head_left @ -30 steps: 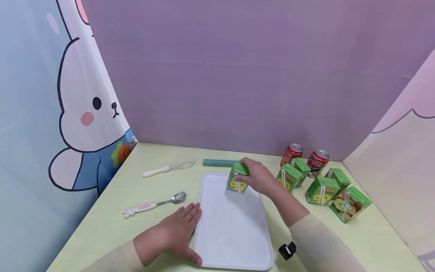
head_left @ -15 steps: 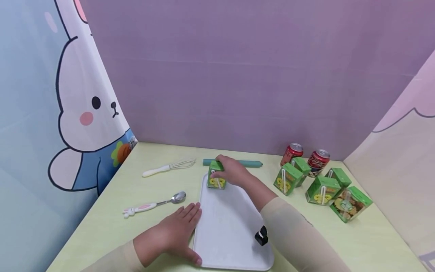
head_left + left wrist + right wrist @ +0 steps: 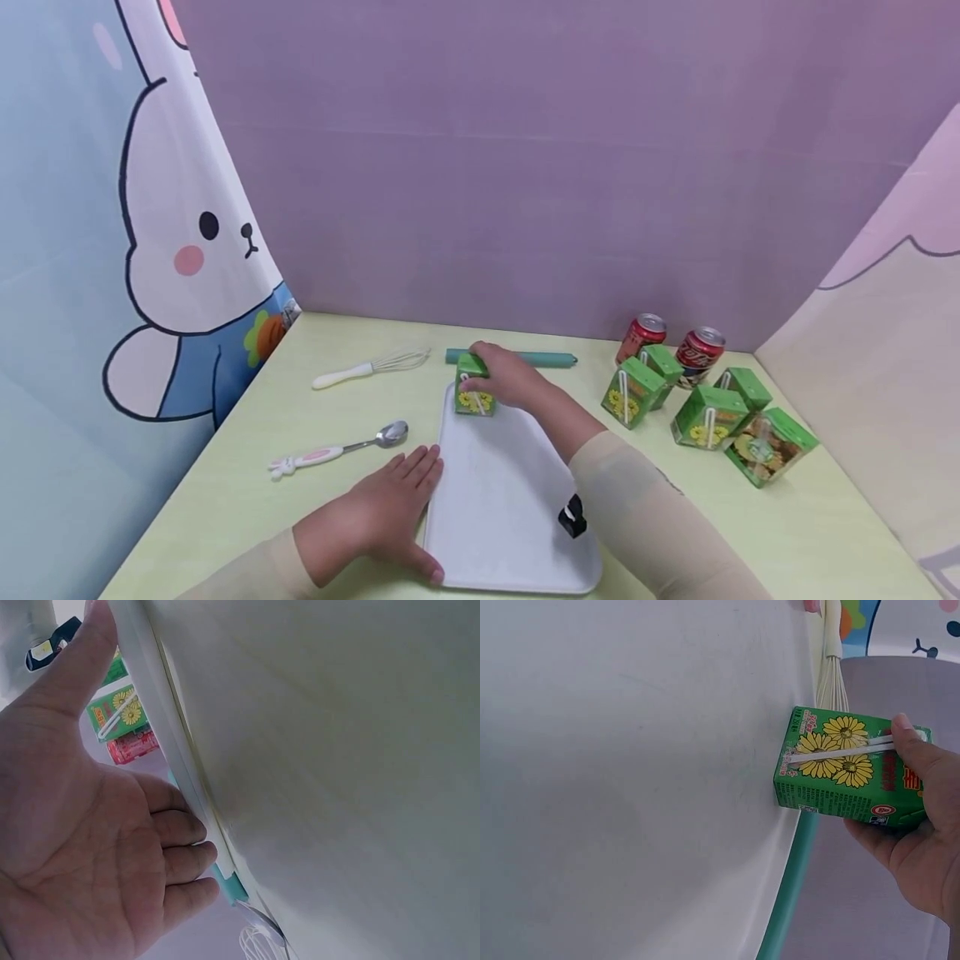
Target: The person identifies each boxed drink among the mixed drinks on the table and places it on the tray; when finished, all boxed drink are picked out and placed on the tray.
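Observation:
My right hand (image 3: pixel 508 377) grips a green drink carton (image 3: pixel 475 400) with yellow flowers and a white straw on its front. The carton stands upright at the far left corner of the white tray (image 3: pixel 510 500). In the right wrist view the thumb lies on the straw side of the carton (image 3: pixel 832 761), with the fingers behind it. My left hand (image 3: pixel 393 512) rests against the tray's left edge, fingers straight and thumb at the near corner. The left wrist view shows the palm (image 3: pixel 90 847) facing the camera, fingertips at the tray's rim (image 3: pixel 176 742).
A whisk (image 3: pixel 371 369) and a rabbit-handled spoon (image 3: pixel 337 452) lie left of the tray. Behind it is a teal rod (image 3: pixel 540 360). To the right stand several green cartons (image 3: pixel 708 417) and two red cans (image 3: pixel 642 337), (image 3: pixel 699 357). A purple backdrop (image 3: pixel 525 167) rises behind the table.
My right hand has carried the carton leftward across the tray to its far left corner, then stayed nearly still. The left hand has kept its place at the tray's edge.

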A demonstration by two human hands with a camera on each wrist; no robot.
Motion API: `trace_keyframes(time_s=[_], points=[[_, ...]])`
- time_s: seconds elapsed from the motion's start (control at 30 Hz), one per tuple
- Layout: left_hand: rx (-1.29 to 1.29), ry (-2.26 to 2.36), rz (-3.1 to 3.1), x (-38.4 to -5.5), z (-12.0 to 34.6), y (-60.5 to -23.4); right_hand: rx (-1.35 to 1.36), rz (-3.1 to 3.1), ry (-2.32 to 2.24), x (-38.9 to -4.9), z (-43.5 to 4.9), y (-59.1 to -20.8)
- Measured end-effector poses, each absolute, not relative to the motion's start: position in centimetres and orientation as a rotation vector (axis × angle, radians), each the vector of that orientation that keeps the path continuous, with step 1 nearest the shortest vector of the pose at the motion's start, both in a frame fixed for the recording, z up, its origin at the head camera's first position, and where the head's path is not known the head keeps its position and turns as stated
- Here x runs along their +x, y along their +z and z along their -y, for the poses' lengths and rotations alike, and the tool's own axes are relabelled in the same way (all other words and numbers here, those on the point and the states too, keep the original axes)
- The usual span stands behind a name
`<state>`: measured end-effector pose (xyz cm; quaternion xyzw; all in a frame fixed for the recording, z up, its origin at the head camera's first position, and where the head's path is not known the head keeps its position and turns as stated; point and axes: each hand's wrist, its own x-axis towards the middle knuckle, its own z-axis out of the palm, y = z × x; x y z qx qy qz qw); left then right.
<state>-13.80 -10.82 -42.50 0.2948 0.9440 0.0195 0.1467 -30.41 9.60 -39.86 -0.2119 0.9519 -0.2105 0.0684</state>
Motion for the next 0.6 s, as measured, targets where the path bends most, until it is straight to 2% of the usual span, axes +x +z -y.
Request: trace_keyframes(time_s=[0.27,0.43,0.6], points=[[0.823,0.078,-2.697,-13.9,10.8,-42.3,-0.623,-2.889,-0.734,-29.6,-12.0,-38.0],[0.816,0.081,-2.693,-13.8,10.8,-42.2,-0.618,-2.94,-0.778,-29.1,-16.1,-35.7],[0.831,0.086,-2.697,-13.9,10.8,-42.2,-0.489,-3.018,-0.763,-28.6,-20.8,-34.1]])
